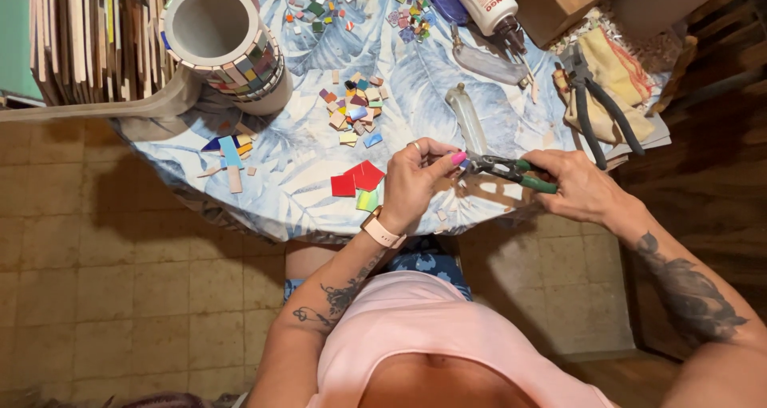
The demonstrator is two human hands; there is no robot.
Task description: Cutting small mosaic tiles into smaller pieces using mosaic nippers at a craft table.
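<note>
1. Because it fills the upper half of the frame, the round table (304, 208) with its pale blue leaf-print cloth comes first; it carries every loose thing.
2. At upper left stands a wide cylinder vase (228, 40), partly clad in small coloured tiles, beside a rack of upright tile sheets (88, 32).
3. At upper right lie a pair of black-handled pliers (599, 104) on a yellow cloth, and a white glue bottle (487, 4) on its side.
4. Just above centre sits a heap of mixed mosaic pieces (355, 112); below it, red tiles (357, 178) lie near the table's edge.
5. Right of centre, the right hand (583, 188) is clamped around the green handles of the tile nippers (503, 168).
6. Smallest, the left hand (415, 184) has thumb and finger pinched together at the nippers' jaws; the piece between them is too small to make out.
7. Judged from this, the fingertips sit very close to the blades, so a squeeze could nick them, and a shard could fly off the table's edge.
</note>
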